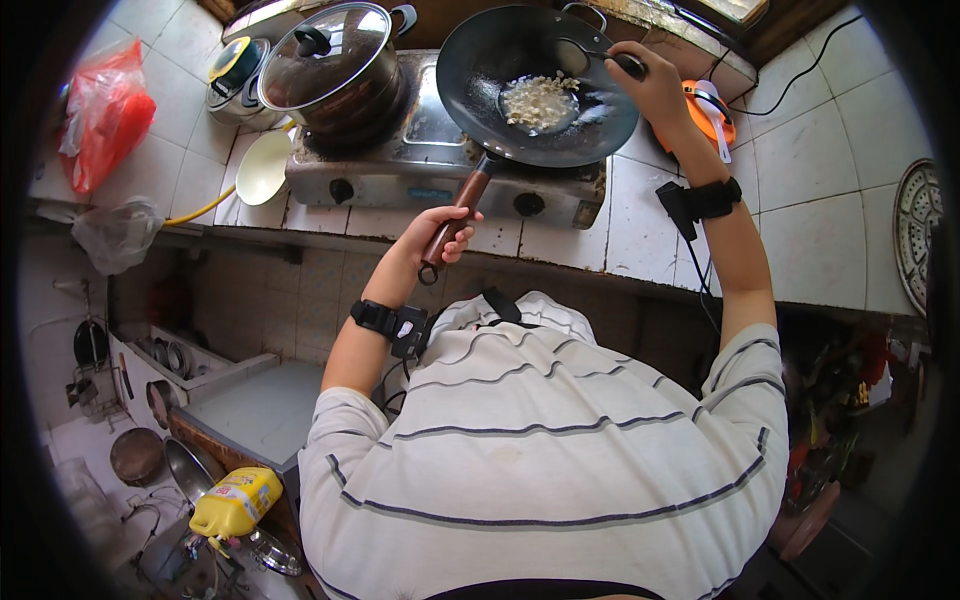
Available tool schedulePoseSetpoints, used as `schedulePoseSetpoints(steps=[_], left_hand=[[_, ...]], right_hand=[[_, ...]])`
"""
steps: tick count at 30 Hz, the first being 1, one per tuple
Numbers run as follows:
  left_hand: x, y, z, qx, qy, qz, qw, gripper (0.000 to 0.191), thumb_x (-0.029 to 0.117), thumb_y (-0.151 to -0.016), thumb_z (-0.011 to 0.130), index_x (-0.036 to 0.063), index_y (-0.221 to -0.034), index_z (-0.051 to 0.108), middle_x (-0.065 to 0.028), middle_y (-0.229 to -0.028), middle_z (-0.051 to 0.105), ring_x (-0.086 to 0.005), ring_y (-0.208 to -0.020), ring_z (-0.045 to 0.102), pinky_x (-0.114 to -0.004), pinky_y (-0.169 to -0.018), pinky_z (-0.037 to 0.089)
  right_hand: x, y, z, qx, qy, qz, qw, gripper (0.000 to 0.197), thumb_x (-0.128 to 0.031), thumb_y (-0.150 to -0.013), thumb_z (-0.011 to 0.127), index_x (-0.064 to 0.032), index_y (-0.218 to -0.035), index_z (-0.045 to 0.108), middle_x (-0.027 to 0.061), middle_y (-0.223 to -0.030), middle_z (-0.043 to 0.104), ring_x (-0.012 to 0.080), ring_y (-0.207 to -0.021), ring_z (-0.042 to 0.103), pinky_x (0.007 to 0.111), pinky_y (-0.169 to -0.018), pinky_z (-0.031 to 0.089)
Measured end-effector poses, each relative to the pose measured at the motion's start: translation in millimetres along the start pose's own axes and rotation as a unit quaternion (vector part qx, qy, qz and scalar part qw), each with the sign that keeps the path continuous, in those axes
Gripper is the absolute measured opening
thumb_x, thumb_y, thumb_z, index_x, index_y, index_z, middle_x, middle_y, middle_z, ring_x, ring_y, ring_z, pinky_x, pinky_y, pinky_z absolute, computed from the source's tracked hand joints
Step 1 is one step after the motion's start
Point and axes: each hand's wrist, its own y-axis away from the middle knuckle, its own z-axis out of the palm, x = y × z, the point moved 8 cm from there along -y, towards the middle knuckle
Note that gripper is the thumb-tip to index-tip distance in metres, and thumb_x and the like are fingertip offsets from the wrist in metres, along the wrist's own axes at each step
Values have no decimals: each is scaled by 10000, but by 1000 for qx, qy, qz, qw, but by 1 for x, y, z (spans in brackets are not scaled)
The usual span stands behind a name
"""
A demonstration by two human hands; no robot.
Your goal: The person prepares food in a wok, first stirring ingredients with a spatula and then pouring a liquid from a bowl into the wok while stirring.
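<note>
A black wok [480,112] sits on the right burner of a steel gas stove [390,169]. My left hand [442,236] grips the wok's brown wooden handle [469,196] near its ringed end. Pale chopped pieces, perhaps garlic, [538,103] lie in shiny oil at the bottom of the wok. My right hand [649,82] is closed around the dark handle of a ladle or spatula [574,56], whose head is over the wok's far right side, above the pieces. Whether that head touches the wok cannot be told.
A large lidded pot [330,82] occupies the left burner. Beside it are a cream bowl [262,169] and a yellow hose [199,217]. An orange container with a white spoon [716,124] stands right of the wok. Red plastic bags [112,120] hang at left; the tiled counter edge [562,259] runs before me.
</note>
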Motion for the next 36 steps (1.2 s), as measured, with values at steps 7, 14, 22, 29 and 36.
schedulePoseSetpoints(steps=[7,14,22,29,36], left_hand=[[4,1,-3,3,-19,17,1000,290,244,-846,472,11,-1017,454,-38,-606,482,-90,-397,436,-213,-335,353],[3,4,-2,10,6,29,1000,296,246,-856,461,5,-1026,445,-35,-604,473,-87,-392,437,-211,-327,359],[1,4,0,14,16,37,999,290,231,-855,457,-6,-1021,436,-36,-597,463,-86,-384,435,-213,-315,355],[4,4,2,21,23,41,999,291,222,-855,454,-12,-1027,434,-51,-605,477,-89,-387,440,-212,-318,362],[3,6,0,53,-23,20,998,296,243,-858,441,6,-1035,428,-35,-612,464,-80,-389,425,-203,-310,336]], right_hand=[[-5,8,3,-72,-86,35,993,201,-190,-750,620,-71,-912,600,87,-751,627,137,-699,604,235,-674,460],[-20,30,-28,-70,-63,45,994,190,-83,-733,634,-20,-907,594,71,-829,610,134,-752,577,228,-697,448],[-11,90,-28,23,-156,129,979,162,-48,-739,638,-11,-891,594,38,-765,581,78,-673,533,188,-611,423],[3,117,-9,119,-138,137,974,164,-50,-735,656,-23,-884,593,32,-733,581,72,-641,522,188,-587,419],[13,133,-4,166,-164,155,960,171,-1,-757,622,21,-918,570,85,-838,584,133,-720,592,228,-676,487]])
